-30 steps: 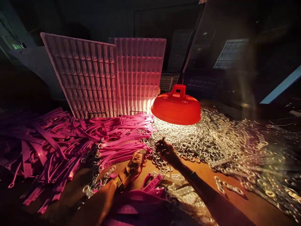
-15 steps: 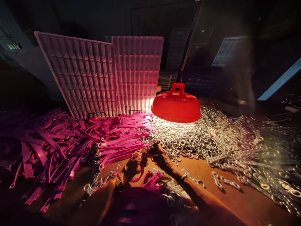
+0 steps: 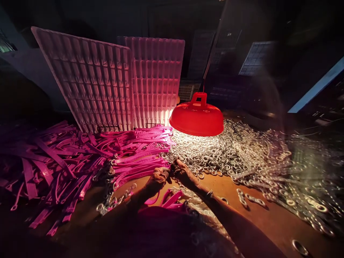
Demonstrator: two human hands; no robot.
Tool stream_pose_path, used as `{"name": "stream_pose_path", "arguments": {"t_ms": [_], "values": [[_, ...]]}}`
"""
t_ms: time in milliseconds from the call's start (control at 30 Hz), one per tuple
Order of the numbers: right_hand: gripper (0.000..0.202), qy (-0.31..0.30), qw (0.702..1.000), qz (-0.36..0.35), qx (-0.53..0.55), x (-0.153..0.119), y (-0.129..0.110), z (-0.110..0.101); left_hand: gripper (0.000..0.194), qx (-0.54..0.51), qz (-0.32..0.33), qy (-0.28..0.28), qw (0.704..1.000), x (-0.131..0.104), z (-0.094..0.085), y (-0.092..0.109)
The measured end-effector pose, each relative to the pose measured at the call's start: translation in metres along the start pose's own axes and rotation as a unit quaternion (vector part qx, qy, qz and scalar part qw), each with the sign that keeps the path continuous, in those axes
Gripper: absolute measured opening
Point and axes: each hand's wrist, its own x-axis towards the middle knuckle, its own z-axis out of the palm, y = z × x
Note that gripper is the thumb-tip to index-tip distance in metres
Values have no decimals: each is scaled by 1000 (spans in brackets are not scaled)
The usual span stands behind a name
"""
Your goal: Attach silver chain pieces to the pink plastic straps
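Left hand (image 3: 159, 176) and right hand (image 3: 182, 171) fingertip to fingertip at table centre, both pinched narrow on something small between them (too dark to tell what exactly). Pink strap (image 3: 152, 199) looping down under left hand, glossy, flat. No readable writing anywhere. Pink strap pile (image 3: 80, 157) spread left; metal rings (image 3: 215, 154) heaped right, shiny, some linked. Red lamp (image 3: 196, 115) lit just behind hands. Two ribbed trays (image 3: 107, 79) leaning upright at back. Wooden table (image 3: 268, 222) underneath.
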Motion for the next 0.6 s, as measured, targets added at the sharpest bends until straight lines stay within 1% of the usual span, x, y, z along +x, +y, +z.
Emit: {"name": "stream_pose_path", "arguments": {"t_ms": [33,100,167,200,267,333,400,467,533,600], "values": [[22,-14,1000,-10,-10,0,-5,-2,27,5,0,-3,1000,2,0,1],[20,-62,997,-25,-38,-5,-19,-9,33,6,-1,-6,1000,1,-3,8],[20,-112,990,-43,-70,-16,-38,-16,33,2,-12,-11,1000,-5,-7,21],[20,-126,987,-53,-84,-23,-48,-19,32,2,-24,-19,1000,-11,-10,28],[20,-135,983,-71,-102,-43,-67,-23,29,14,-48,-60,997,-26,-15,41],[17,-143,980,-73,-117,-67,-81,-22,28,34,-55,-118,991,-41,-17,47],[19,-135,979,-55,-141,-91,-88,-17,28,54,-49,-163,984,-56,-14,45],[21,-115,979,-27,-165,-113,-85,-11,27,60,-51,-178,981,-69,-8,35],[19,-103,981,8,-167,-131,-74,-5,26,24,-66,-183,981,-81,1,21],[14,-105,984,44,-136,-146,-62,-3,24,-47,-79,-173,981,-92,10,5]]}}
